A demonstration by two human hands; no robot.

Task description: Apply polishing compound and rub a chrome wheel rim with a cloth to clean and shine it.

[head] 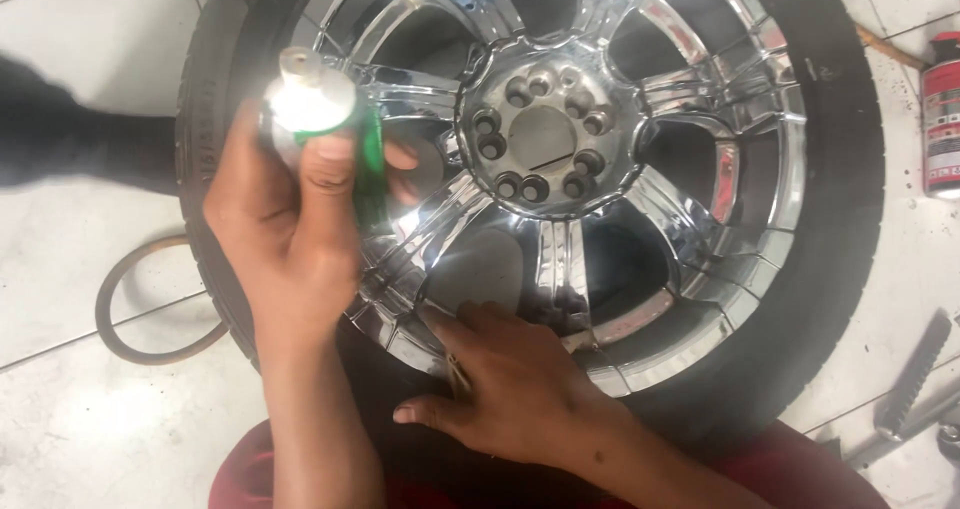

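A chrome multi-spoke wheel rim in a black tyre fills the view, with a hub ringed by several lug holes. My left hand grips a green can with a shiny silver top, held over the rim's left side, thumb pressed on its upper part. My right hand lies palm down on the rim's lower edge and the tyre, fingers spread and pointing up-left. I cannot tell whether something small sits under its fingers.
White floor tiles surround the wheel. A brown rubber loop lies on the floor at left, a red spray can at the right edge and metal tools at lower right. A dark blurred shape is at far left.
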